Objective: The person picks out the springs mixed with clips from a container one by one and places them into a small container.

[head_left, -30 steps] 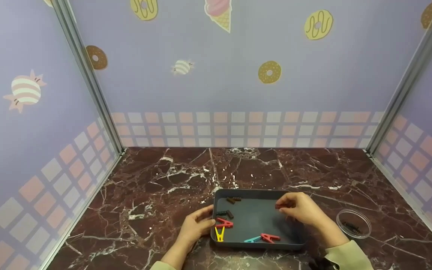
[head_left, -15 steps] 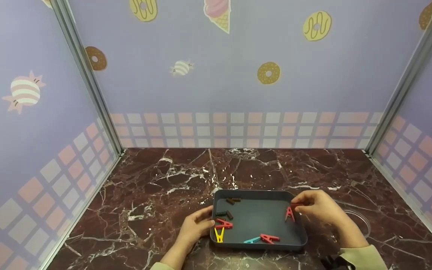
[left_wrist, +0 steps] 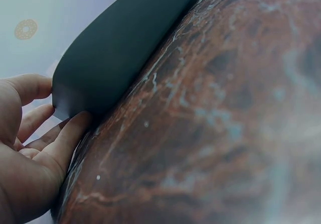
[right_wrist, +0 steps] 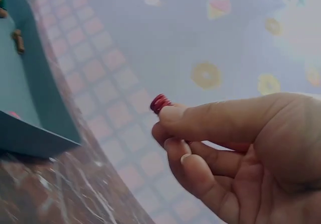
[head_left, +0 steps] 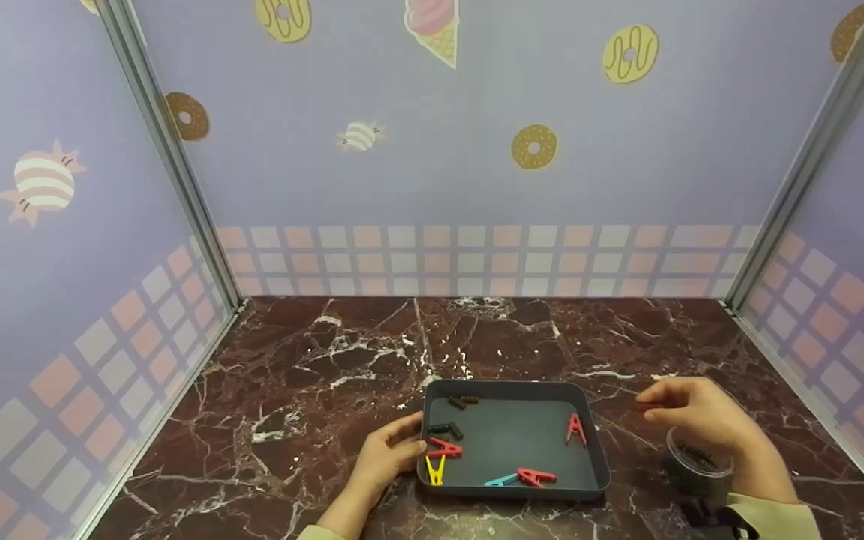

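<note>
Pinching a red spring [right_wrist: 160, 103], the right hand [head_left: 702, 412] hovers; the left hand [head_left: 387, 451], fingers extended, touches a tray [head_left: 511, 493].

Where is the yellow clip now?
In the head view, the yellow clip lies in the near left corner of the grey tray, beside a red clip.

Right hand [right_wrist: 241, 148] pinches 1 red coil [right_wrist: 160, 103]; tray [right_wrist: 40, 137] at left, brown piece [right_wrist: 18, 41] inside.

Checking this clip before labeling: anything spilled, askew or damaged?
Nothing stands out. The tray looks flat, the clothespins lie loose inside it, and the clear dish, partly hidden by the right hand, looks upright. That hand pinches a red spring.
</note>
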Tool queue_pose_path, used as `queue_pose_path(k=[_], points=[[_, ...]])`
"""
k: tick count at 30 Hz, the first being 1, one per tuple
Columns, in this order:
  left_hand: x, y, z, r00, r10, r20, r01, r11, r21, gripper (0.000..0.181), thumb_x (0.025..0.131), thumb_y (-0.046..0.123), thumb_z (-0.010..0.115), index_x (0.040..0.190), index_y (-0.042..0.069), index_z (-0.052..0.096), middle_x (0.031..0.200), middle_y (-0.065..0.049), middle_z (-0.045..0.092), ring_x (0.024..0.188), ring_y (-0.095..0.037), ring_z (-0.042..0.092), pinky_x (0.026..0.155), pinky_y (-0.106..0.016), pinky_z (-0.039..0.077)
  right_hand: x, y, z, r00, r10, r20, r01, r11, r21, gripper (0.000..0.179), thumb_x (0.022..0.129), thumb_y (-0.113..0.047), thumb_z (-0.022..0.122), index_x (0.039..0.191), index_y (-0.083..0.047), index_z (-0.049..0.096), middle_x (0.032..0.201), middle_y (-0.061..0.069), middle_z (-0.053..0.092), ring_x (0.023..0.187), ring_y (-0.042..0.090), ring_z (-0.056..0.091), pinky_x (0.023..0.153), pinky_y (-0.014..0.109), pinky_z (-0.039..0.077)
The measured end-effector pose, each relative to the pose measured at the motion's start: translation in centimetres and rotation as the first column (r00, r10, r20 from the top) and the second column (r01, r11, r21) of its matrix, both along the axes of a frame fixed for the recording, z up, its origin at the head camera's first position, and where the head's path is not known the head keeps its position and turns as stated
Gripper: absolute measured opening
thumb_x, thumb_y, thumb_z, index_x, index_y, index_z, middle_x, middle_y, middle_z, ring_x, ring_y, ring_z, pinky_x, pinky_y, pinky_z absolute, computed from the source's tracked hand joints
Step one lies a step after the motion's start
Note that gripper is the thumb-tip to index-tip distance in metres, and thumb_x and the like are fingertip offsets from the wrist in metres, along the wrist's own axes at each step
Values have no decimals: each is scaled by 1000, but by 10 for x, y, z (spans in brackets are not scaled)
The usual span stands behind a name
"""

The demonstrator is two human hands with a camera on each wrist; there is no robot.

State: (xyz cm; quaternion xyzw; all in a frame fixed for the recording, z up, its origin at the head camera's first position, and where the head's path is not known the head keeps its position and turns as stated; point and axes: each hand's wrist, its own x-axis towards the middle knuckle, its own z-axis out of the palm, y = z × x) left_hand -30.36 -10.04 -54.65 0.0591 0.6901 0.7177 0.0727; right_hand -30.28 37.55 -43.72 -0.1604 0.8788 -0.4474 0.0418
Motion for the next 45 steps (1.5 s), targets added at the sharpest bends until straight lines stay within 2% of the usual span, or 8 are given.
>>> queue_pose_path(k=[8,14,17,23,29,35,37,45], points=[[1,-1,-1,1000,-5,1,5,1000,6,61,93,6,69,149,-8,48,147,-33,53,126,-33,66,86,-33,63,10,40,0,998,-31,58,26,996,91,33,94,-19,74,120,2,71,112,12,75,90,-1,67,79,23,58],[0,-1,-1,1000,-5,-4,5,1000,2,62,92,6,70,148,-8,48,147,-34,53,123,-31,67,87,-34,63,14,62,-4,987,-58,152,41,992,116,37,93,-16,75,120,8,69,107,12,77,86,3,69,75,26,59],[1,-1,0,1000,-6,-6,6,1000,-5,61,93,6,70,148,-7,49,146,-34,54,121,-31,68,86,-32,63,15,68,-5,979,-91,183,63,986,151,36,93,-16,74,120,8,70,107,11,77,84,6,68,70,28,58],[0,-3,0,1000,-18,-21,18,1000,-3,60,94,6,68,148,-9,48,145,-34,54,129,-39,63,88,-35,63,17,71,-4,962,-143,233,101,978,185,33,92,-14,74,117,7,70,99,6,76,67,10,59,57,28,51],[0,-2,-1,1000,-22,-21,22,1000,7,60,93,4,67,148,-10,47,145,-35,53,130,-41,61,89,-35,63,19,69,-2,949,-166,268,121,977,178,29,89,-9,73,113,9,70,88,1,74,59,9,54,53,27,49],[-1,-1,-1,1000,-7,-11,7,1000,-2,60,92,4,67,147,-10,48,145,-34,55,130,-40,62,87,-34,63,18,68,-4,935,-205,290,149,968,204,24,89,-5,72,111,6,72,87,1,74,55,8,48,51,26,44],[0,-1,-1,1000,-1,-4,1,1000,-3,60,92,4,68,147,-10,49,144,-34,55,130,-40,62,87,-34,63,17,69,-4,940,-201,275,142,965,220,24,89,-4,72,110,6,73,90,2,75,57,8,51,52,27,46],[0,0,1,1000,2,-2,-2,1000,-3,60,92,4,68,147,-9,49,144,-34,55,129,-38,63,87,-33,63,15,67,-4,935,-226,274,155,954,256,26,90,-7,74,112,5,72,93,1,74,64,12,55,55,29,47]])
